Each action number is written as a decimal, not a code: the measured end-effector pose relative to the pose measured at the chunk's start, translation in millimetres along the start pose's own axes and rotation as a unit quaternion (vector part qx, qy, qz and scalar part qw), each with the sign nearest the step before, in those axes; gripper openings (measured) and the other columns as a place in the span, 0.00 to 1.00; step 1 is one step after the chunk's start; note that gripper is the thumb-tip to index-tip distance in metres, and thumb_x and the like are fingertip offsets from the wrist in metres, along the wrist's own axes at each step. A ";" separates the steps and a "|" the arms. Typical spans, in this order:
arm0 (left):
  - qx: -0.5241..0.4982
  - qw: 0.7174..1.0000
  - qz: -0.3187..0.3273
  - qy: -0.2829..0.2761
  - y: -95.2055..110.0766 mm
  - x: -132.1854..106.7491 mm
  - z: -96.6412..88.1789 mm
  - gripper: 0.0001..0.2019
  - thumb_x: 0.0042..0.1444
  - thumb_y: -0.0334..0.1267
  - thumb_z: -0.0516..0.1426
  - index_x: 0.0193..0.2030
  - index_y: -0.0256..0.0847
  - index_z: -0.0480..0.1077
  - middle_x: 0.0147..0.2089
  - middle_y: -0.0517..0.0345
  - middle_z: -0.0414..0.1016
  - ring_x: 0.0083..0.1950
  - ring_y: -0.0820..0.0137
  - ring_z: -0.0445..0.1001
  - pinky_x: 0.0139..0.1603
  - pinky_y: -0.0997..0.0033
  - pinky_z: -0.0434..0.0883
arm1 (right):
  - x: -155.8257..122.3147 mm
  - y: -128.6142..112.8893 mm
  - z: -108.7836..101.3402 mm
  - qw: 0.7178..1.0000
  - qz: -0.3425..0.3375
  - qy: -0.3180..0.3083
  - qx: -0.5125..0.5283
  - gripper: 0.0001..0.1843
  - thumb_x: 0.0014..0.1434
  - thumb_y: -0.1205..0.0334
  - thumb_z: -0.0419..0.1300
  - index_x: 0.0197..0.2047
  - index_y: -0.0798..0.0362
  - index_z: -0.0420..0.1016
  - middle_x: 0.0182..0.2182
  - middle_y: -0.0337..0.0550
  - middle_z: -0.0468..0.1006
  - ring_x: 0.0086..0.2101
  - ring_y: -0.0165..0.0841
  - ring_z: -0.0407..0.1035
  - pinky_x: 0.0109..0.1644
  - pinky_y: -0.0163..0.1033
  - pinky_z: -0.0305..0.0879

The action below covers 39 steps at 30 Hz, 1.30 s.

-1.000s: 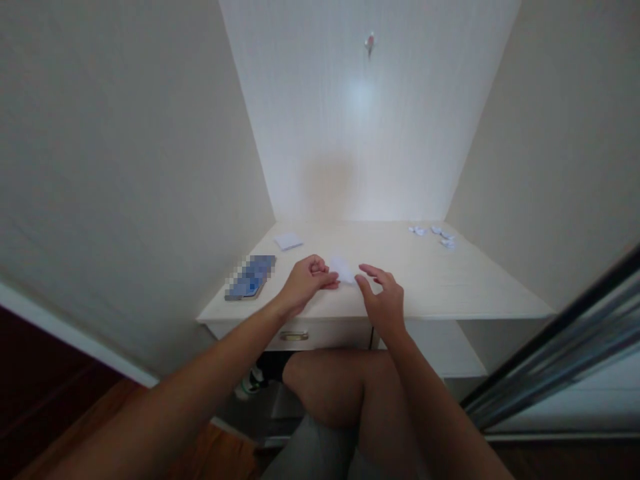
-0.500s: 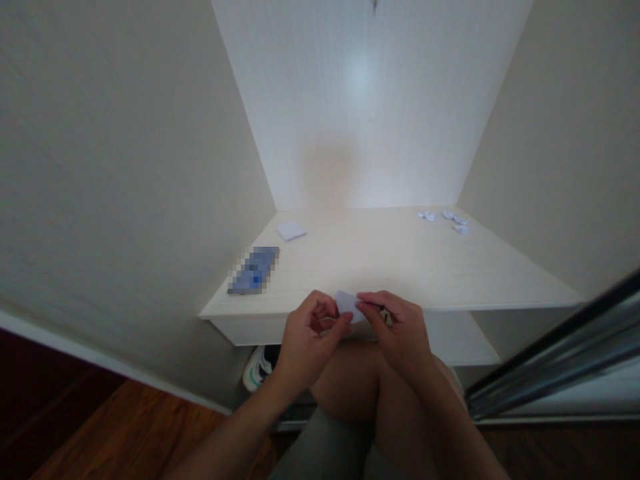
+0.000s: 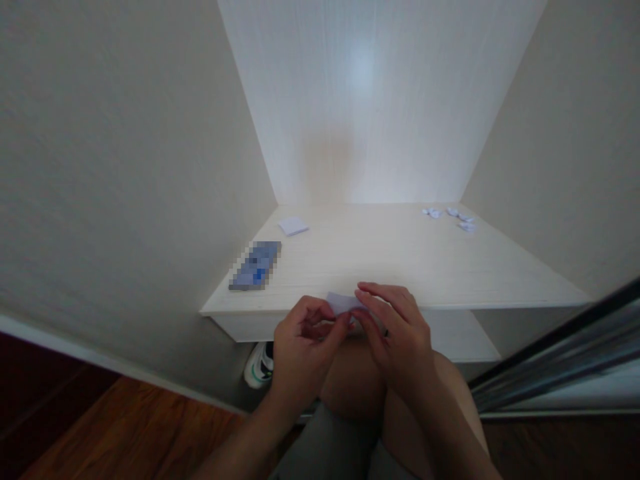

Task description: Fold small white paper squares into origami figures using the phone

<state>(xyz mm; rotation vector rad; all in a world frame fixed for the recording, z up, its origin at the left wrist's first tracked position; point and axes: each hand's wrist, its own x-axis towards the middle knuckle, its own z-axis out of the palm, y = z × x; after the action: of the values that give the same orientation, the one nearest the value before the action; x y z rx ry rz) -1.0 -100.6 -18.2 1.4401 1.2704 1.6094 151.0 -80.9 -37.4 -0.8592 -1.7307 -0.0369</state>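
Note:
A small white piece of paper (image 3: 341, 303) is held between my two hands, just over the front edge of the white shelf (image 3: 370, 257). My left hand (image 3: 307, 337) pinches its left side and lower edge between thumb and fingers. On the other side, my right hand (image 3: 397, 323) grips the paper with its thumb low and its fingertips over the top right. The paper looks bent along its lower edge, where both thumbs meet. Part of it is hidden behind the fingers.
A white paper stack (image 3: 293, 226) lies at the shelf's back left, with a blurred-out bluish flat object (image 3: 256, 265) in front. Several small folded white paper pieces (image 3: 466, 227) sit back right. Panels enclose the sides and back. A shoe (image 3: 259, 367) shows below the shelf.
The paper has gone from lying fairly flat between my fingers to bent at its lower edge. My right fingers have spread over its top, and both thumbs have come together.

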 end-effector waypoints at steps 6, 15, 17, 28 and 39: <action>-0.040 0.999 -0.017 0.007 2.8 0.5 -0.3 0.14 0.48 0.35 0.69 0.30 0.41 0.66 0.27 0.65 0.72 0.26 0.72 0.78 0.26 0.77 0.77 | -4.1 -1.9 6.3 0.999 -0.035 0.034 -0.013 0.27 0.64 0.71 0.63 0.63 0.40 0.71 0.52 0.46 0.81 0.49 0.43 0.74 0.52 0.54 0.73; -0.058 0.998 -0.015 0.004 8.9 -0.1 -0.4 0.14 0.49 0.34 0.69 0.31 0.41 0.66 0.27 0.65 0.75 0.27 0.72 0.79 0.26 0.79 0.76 | -8.1 -3.8 10.6 0.998 -0.050 0.048 -0.011 0.31 0.64 0.72 0.62 0.67 0.40 0.68 0.55 0.47 0.80 0.52 0.43 0.73 0.53 0.54 0.73; -0.061 0.998 -0.013 0.005 10.2 0.3 0.4 0.14 0.49 0.33 0.68 0.31 0.41 0.65 0.27 0.65 0.75 0.26 0.73 0.79 0.25 0.80 0.75 | -6.6 -5.0 10.9 0.997 -0.046 0.053 -0.009 0.29 0.64 0.73 0.61 0.66 0.41 0.69 0.54 0.48 0.80 0.52 0.43 0.73 0.54 0.54 0.73; -0.098 0.994 -0.036 0.007 9.3 2.9 4.3 0.16 0.47 0.31 0.69 0.33 0.40 0.64 0.26 0.67 0.75 0.27 0.73 0.79 0.29 0.78 0.77 | 1.1 -11.2 13.8 0.995 0.007 0.084 0.061 0.16 0.63 0.76 0.61 0.50 0.48 0.78 0.48 0.48 0.82 0.49 0.39 0.74 0.53 0.50 0.74; -0.123 0.992 -0.034 0.006 10.6 5.7 4.7 0.18 0.46 0.32 0.70 0.33 0.40 0.63 0.26 0.67 0.76 0.28 0.72 0.80 0.31 0.76 0.79 | 0.1 -8.1 16.0 0.996 0.009 0.076 0.037 0.20 0.64 0.74 0.61 0.57 0.49 0.76 0.52 0.51 0.80 0.53 0.41 0.72 0.57 0.53 0.71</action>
<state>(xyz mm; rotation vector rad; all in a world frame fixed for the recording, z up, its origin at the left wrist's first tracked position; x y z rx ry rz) 3.9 -97.9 -6.5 1.2253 1.0731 1.6645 133.3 -79.7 -39.8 -0.7969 -1.5719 -0.0264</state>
